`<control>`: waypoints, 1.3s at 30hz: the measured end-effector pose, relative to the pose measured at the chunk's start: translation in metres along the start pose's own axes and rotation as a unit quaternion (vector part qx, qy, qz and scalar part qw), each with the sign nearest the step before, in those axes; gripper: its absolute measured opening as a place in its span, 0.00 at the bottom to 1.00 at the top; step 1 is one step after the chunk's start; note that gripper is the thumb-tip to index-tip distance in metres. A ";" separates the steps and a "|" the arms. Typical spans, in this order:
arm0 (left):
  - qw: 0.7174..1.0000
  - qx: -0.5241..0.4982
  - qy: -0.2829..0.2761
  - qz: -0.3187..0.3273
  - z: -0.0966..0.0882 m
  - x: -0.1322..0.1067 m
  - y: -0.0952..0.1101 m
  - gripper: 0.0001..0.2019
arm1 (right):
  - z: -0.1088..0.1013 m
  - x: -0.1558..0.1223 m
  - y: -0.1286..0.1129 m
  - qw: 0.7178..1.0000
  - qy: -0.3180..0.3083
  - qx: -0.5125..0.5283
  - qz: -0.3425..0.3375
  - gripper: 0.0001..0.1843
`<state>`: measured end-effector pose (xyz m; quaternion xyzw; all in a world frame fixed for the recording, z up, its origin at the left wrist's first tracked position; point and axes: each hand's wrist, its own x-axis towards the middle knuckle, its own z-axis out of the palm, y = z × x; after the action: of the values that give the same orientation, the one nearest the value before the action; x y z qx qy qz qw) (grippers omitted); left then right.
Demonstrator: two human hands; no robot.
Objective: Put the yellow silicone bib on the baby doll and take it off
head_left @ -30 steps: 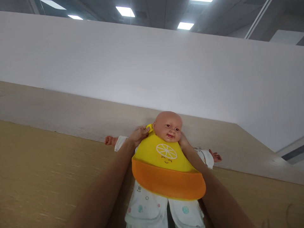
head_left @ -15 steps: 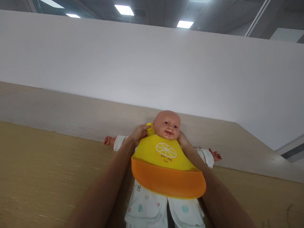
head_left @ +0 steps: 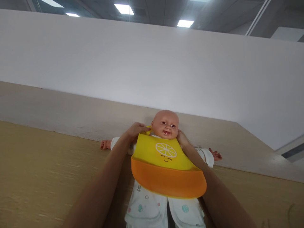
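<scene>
A baby doll (head_left: 165, 124) lies on its back on a tan wood-grain tabletop (head_left: 47, 171), wearing a yellow silicone bib (head_left: 161, 155) with a lemon-slice face and an orange catch pocket (head_left: 168, 182) along its lower edge. The bib sits between the two hands, its top edge right under the doll's chin.

The left hand (head_left: 136, 130) is at about 10 o'clock from the bib's centre, curled over the bib's upper left corner, with a sliver of yellow strap (head_left: 148, 127) showing just past the fingers. The right hand (head_left: 181, 140) is at about 1 o'clock, pressed against the bib's upper right corner beside the doll's jaw. Its fingers are hidden behind the doll's head and the bib, so whether it is gripping or only touching cannot be told. The strap's fastening behind the neck is out of sight.

Below the bib, a white romper (head_left: 144, 205) with coloured dots runs off the bottom of the view. The doll's arms spread to either side in white sleeves. Beyond the tabletop are a beige ledge (head_left: 71, 110), a white wall (head_left: 142, 63) and ceiling lights (head_left: 123, 9).
</scene>
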<state>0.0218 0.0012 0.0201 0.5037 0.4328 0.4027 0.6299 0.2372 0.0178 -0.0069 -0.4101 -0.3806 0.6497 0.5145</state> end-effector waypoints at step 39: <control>0.995 -0.017 0.043 0.085 -0.003 -0.005 0.012 0.23 | -0.002 0.004 0.002 1.000 -0.001 0.023 0.000 0.15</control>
<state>0.0169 -0.0009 0.0319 0.5097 0.4083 0.4836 0.5828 0.2379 0.0218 -0.0100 -0.3976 -0.3655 0.6590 0.5235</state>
